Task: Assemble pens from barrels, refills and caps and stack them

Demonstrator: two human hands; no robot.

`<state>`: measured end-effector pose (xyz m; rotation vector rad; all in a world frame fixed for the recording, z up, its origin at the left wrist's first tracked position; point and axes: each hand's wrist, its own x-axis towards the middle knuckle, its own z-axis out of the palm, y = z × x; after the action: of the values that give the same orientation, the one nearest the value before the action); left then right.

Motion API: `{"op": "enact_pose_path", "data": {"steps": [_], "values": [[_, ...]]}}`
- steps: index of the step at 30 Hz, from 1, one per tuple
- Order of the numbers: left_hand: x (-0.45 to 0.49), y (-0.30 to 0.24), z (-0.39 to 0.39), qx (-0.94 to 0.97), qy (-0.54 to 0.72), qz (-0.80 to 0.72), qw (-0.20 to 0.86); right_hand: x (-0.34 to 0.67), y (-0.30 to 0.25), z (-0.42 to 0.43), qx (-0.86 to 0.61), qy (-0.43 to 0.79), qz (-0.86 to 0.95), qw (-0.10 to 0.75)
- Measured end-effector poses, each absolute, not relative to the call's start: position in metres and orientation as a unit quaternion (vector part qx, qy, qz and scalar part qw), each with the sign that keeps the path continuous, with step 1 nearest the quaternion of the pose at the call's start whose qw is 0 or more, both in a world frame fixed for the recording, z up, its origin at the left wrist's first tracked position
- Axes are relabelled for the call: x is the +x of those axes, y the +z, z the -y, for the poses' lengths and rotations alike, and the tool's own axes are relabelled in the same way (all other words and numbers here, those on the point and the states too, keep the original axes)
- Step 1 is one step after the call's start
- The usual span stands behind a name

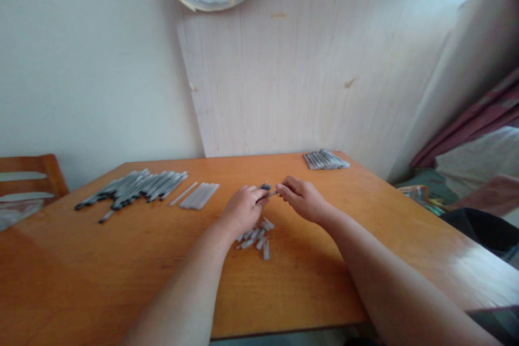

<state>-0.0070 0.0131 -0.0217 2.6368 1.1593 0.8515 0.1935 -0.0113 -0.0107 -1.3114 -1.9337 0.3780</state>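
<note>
Two bare hands come close together over the middle of an orange-brown wooden desk point(316, 275), joined by one slim greyish rod point(273, 193). The left hand point(243, 208) is clamped on one end of the rod, and the right hand point(303, 200) pinches the other end between thumb and fingers. Just beyond the left fingertips sits a cluster of small dark pieces point(265, 186); whether they are gripped or lie on the desk, I cannot tell.

Below the hands, on the near side, lies a loose pile of small translucent whitish plastic pieces point(255, 235), partly hidden by the left hand. Left of that hand, a row of translucent white tubes point(199, 196) lies side by side, with a single whitish tube point(184, 193) just beside it. Farther left spreads a large heap of grey pen-like sticks with black ends point(138, 189). At the far right edge rests a flat bundle of grey pen-like sticks point(325, 159), well apart from the hands. Behind the desk, a pale wood-grain panel point(284, 92) stands against the wall.
</note>
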Motion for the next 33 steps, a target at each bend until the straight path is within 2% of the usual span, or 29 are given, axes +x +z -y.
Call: {"op": "enact_pose_path", "data": {"steps": [13,25,33], "values": [[-0.0057,-0.0201,-0.0112,0.880,0.269,-0.384,0.076,0.1924,-0.0143,0.0066,-0.522,0.112,0.771,0.347],[-0.0076,-0.0223,-0.0145,0.880,0.279,-0.378,0.074,0.1961,-0.0096,0.0101,-0.489,0.217,0.738,0.412],[-0.0070,-0.0220,-0.0137,0.882,0.276,-0.376,0.069,0.1952,-0.0116,0.0100,-0.492,0.221,0.746,0.390]]}}
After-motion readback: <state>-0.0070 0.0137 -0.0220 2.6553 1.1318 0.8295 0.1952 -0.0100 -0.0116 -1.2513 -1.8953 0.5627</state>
